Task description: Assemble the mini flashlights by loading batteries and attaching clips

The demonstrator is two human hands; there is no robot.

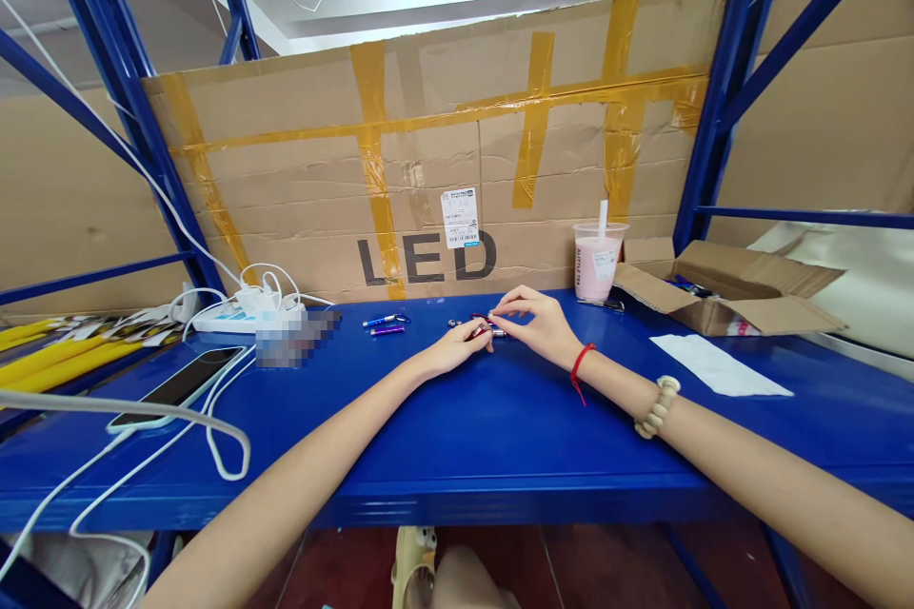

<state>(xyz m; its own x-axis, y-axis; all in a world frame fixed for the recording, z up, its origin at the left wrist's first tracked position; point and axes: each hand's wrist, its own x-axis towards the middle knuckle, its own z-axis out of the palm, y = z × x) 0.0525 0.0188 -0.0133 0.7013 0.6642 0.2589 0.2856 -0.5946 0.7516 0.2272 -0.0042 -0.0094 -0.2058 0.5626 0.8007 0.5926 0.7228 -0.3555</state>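
Note:
My left hand (457,349) is closed around a small shiny red metal tube (478,331), held just above the blue shelf top (428,419). Close beside it, my right hand (534,322) has thumb and forefinger brought together at the tube's end. What those fingertips pinch is too small to make out. Just beyond the hands lie some small metallic pieces (454,323), partly covered. To the left rest a slim blue metal tube (386,320) with a dark loop and a shorter purple tube (387,331).
A cup of pink drink (597,265) with a straw stands at the back right, beside an open cardboard box (721,290). White paper (718,364) lies before it. At left are a phone (182,387), white cables and a power strip (228,318). Taped cardboard (307,190) walls the back.

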